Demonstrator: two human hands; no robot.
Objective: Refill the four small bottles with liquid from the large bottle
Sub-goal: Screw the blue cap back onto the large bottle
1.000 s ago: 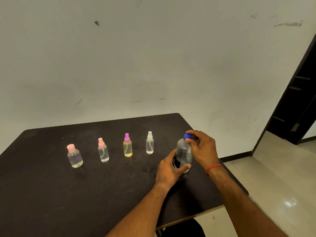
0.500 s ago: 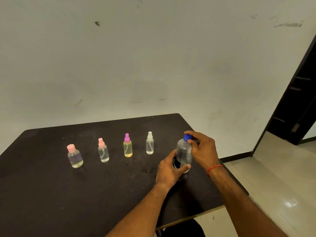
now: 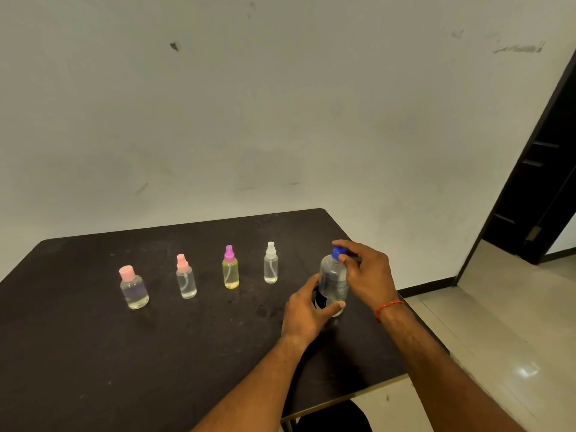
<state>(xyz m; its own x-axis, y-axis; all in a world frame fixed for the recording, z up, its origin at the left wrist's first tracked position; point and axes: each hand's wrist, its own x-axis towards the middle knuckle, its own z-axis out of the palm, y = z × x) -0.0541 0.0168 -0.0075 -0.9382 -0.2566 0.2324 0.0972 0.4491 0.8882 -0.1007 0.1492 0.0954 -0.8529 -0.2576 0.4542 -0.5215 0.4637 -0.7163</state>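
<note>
The person's left hand [image 3: 307, 313] grips the lower body of the large clear bottle [image 3: 333, 282], thumb across the near side, and holds it upright on the dark table [image 3: 93, 353]. Directly above that hand, the right hand [image 3: 369, 275], a red thread bracelet [image 3: 389, 307] at its wrist, pinches the blue cap [image 3: 338, 253] between thumb and forefinger. Over the last second the right fingers have shifted around the cap, from lying over its top to gripping its sides with more blue showing, while the left hand and the bottle have stayed put. That reads as a twist to unscrew; the cap appears still seated on the neck, though at this distance it is hard to tell whether it has loosened. Out past the left hand's knuckles, well apart from it, the four small bottles stand in a row, all capped: nearest the hand a clear spray bottle with a white top [image 3: 270, 266], then a yellow spray bottle with a purple top [image 3: 230, 271], a pink-topped spray bottle [image 3: 186, 279], and farthest a squat bottle with a pink cap [image 3: 134, 289]. No pouring has begun, so the task looks to be at its opening step.
</note>
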